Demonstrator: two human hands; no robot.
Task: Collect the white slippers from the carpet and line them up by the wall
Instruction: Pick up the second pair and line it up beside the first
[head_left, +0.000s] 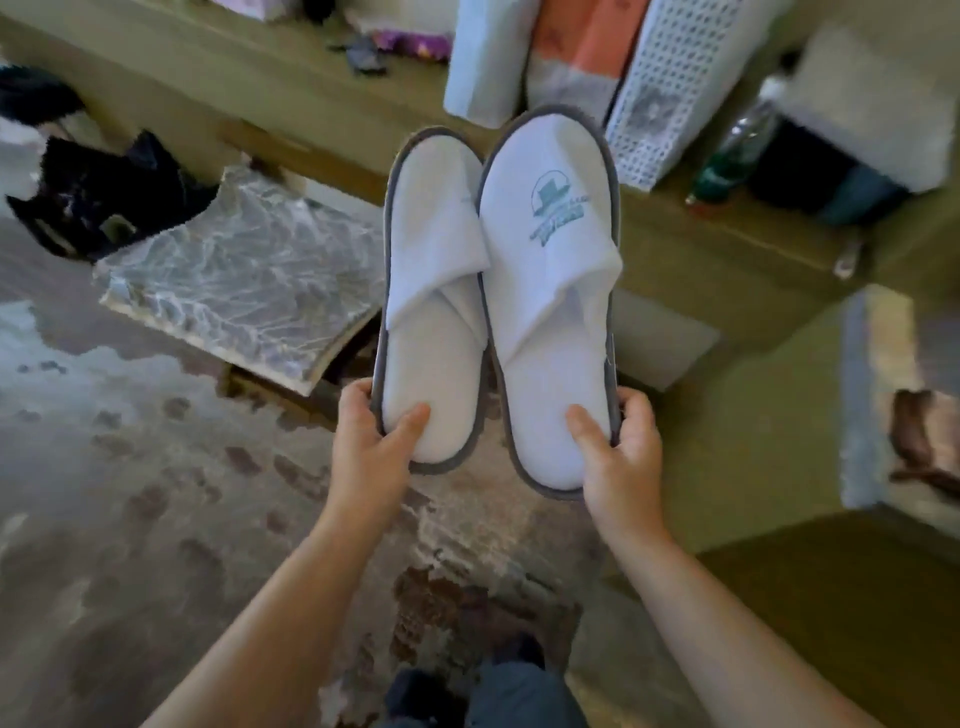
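Two white slippers with grey edging are held up side by side in front of me, toes pointing away. My left hand (371, 434) grips the heel of the left slipper (434, 291), thumb on its insole. My right hand (618, 441) grips the heel of the right slipper (550, 280), which bears a teal logo on its upper. Both slippers hang in the air above the patterned carpet (156, 519).
A marbled board (244, 275) leans over the carpet's far edge. Black clothing (104, 197) lies at left. A low wooden ledge (291, 93) carries boxes, a white perforated basket (675, 88) and a plastic bottle (737, 145). Olive floor (779, 415) lies at right.
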